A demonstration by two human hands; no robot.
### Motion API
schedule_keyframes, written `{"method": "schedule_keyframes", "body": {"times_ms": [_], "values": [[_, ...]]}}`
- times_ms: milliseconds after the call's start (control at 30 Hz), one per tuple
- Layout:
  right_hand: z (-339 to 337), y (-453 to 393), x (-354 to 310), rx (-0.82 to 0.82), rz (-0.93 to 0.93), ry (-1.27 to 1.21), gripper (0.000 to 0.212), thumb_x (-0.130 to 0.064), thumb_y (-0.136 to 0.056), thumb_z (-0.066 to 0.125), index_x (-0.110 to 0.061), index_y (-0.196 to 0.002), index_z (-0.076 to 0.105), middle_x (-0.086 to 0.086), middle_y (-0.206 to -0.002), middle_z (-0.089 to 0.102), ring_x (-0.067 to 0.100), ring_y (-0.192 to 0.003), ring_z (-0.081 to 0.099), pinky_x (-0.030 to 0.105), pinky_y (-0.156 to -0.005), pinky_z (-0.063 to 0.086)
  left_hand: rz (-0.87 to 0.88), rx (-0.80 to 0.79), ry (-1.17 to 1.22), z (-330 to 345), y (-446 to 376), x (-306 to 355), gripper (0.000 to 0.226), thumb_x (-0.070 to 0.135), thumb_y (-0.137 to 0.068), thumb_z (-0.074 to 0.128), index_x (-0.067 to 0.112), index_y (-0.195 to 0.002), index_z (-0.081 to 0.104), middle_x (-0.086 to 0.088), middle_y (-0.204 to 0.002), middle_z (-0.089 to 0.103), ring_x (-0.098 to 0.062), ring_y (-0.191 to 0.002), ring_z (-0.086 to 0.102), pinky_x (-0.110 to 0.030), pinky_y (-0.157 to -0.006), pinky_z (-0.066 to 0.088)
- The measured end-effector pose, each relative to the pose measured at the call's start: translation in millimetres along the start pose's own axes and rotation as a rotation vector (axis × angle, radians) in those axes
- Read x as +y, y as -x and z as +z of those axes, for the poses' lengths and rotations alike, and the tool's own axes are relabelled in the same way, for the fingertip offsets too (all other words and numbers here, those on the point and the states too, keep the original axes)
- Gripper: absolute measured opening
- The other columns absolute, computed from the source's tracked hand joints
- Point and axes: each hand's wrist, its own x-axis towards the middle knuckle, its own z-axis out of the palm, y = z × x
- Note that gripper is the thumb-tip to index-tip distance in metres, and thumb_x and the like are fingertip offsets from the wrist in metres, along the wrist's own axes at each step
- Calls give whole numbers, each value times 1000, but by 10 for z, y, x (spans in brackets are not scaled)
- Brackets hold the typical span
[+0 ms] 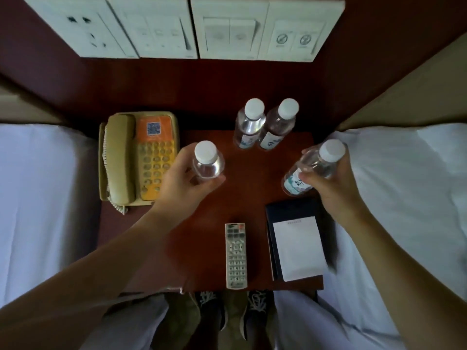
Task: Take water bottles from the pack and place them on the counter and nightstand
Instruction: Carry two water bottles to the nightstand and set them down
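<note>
Two bare forearms come in from the lower corners of the frame, the nearest things to the lens, above dark laced shoes point(235, 311) at bottom centre. White, softly creased beds point(38, 198) fill both sides. Between them sits the glossy red-brown wooden nightstand point(202, 236).

On it, at centre left, a beige plastic telephone point(137, 157) has an orange keypad panel and a coiled cord. Lower right lies a dark rectangular folder point(290, 210) under a white notepad point(298, 248), with a slim grey remote point(235, 256) just beside it.

The left hand point(177, 183) has its grip closed around a clear white-capped water bottle point(207, 161), upright at frame centre left. The right hand point(328, 183) grips a second bottle point(313, 168), tilted, its blue-and-white label showing. Two standing bottles point(264, 125) touch at upper centre.

White switch plates point(182, 26) line the top.
</note>
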Motion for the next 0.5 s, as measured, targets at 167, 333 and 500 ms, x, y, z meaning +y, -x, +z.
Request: {"method": "schedule_keyframes", "body": {"times_ms": [167,333,500], "values": [[-6,-132,380,-48,-115,22,61,-2,-65,74,-23,-115,47,10,-118,62,16,-112,62,28,-90,52,41,-17,-37,70,-144,-256,62,4,-77,81,18,-129,52,6,-119,64,-4,-112,63,-16,-87,51],[-20,-151,509,-35,-211,83,63,-7,-65,82,-36,-113,51,6,-117,63,17,-113,62,29,-94,52,48,-22,-100,64,-246,-399,70,13,-72,85,21,-131,49,10,-120,64,-5,-114,63,-18,-90,52],[-83,-191,719,-78,-35,193,63,-2,-68,87,-22,-122,61,-8,-116,70,9,-108,67,34,-97,54,-93,-79,-313,61,-403,-552,66,30,-65,91,21,-124,61,22,-103,70,10,-98,65,-26,-94,54]]}}
